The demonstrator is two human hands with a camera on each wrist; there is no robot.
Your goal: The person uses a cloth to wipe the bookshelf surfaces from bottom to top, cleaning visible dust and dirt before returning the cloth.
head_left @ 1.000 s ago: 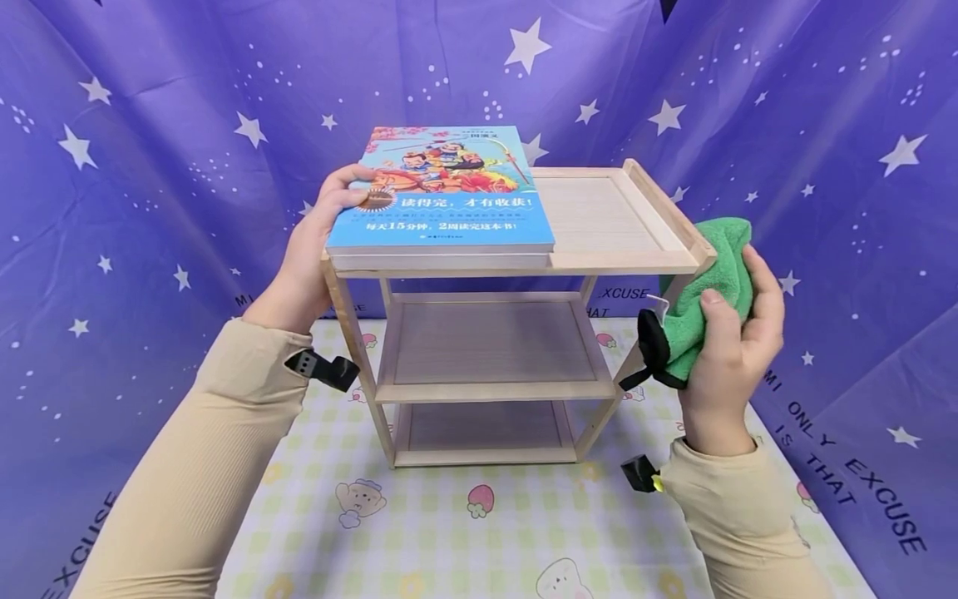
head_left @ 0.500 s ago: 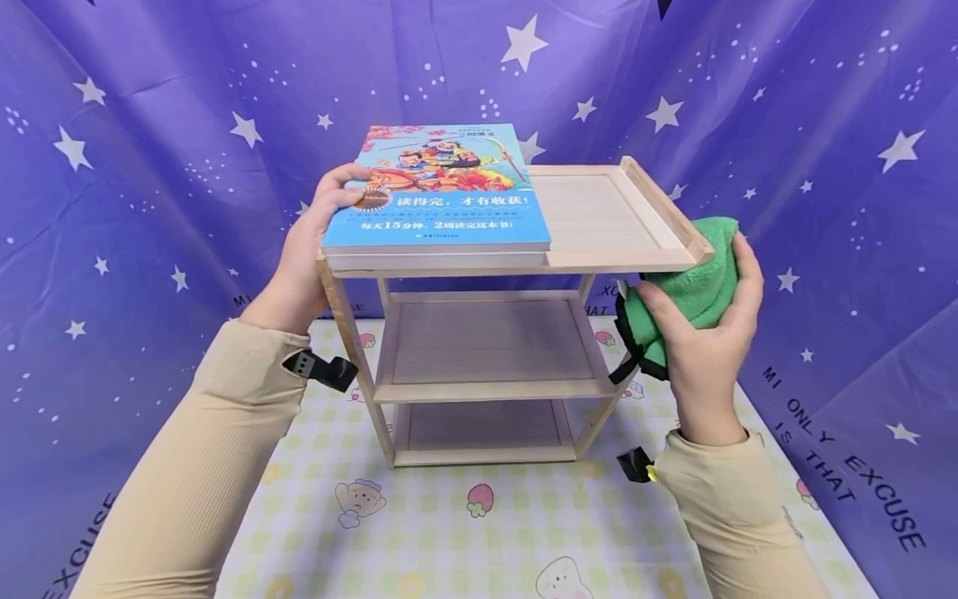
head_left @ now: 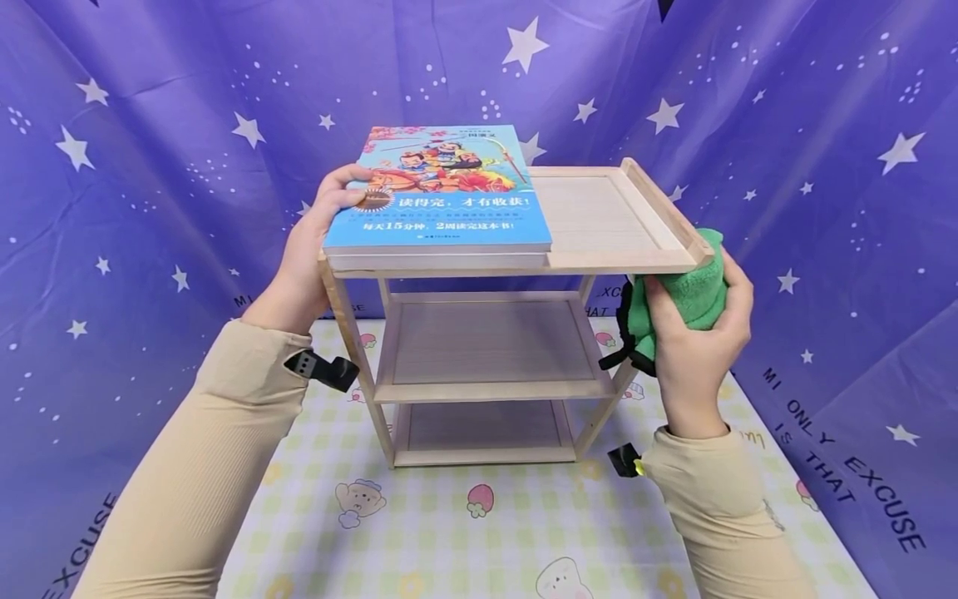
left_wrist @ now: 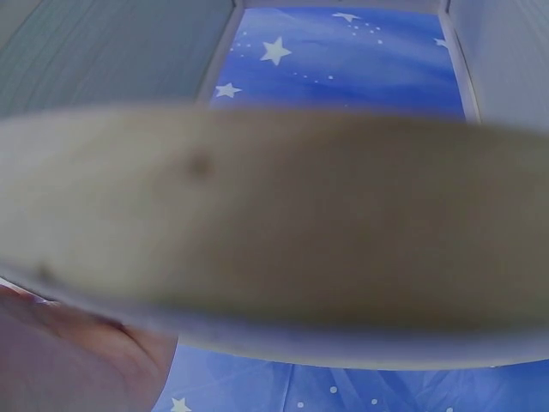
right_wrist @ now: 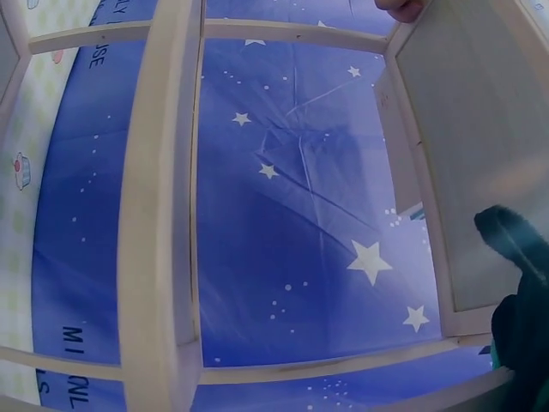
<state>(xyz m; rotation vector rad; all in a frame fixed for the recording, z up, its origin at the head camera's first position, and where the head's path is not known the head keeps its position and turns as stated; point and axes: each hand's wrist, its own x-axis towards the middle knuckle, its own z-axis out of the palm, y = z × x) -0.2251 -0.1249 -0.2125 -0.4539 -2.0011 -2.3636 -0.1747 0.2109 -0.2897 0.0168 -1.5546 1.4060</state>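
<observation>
A three-tier wooden shelf rack (head_left: 494,391) stands upright. On the left of its top tier lies a blue illustrated book (head_left: 449,195), with another pale page layer showing beneath. My left hand (head_left: 310,229) grips the rack's left end, fingers over the top beside the book; its fingertips (right_wrist: 403,9) show under the top tier in the right wrist view. My right hand (head_left: 699,349) holds a green cloth (head_left: 692,287) with black edging around the right end of the top tier, thumb in front. The dark cloth (right_wrist: 515,335) appears at the right wrist view's edge.
The rack stands on a checked tablecloth (head_left: 419,532) with cartoon prints. Behind and beside it hangs a purple curtain (head_left: 224,83) with white stars. A blurred wooden rail (left_wrist: 274,223) fills much of the left wrist view.
My right hand has moved left and slightly down with the green cloth, from beside the rack's right end to close around its edge. The left hand, book and rack stay in place.
</observation>
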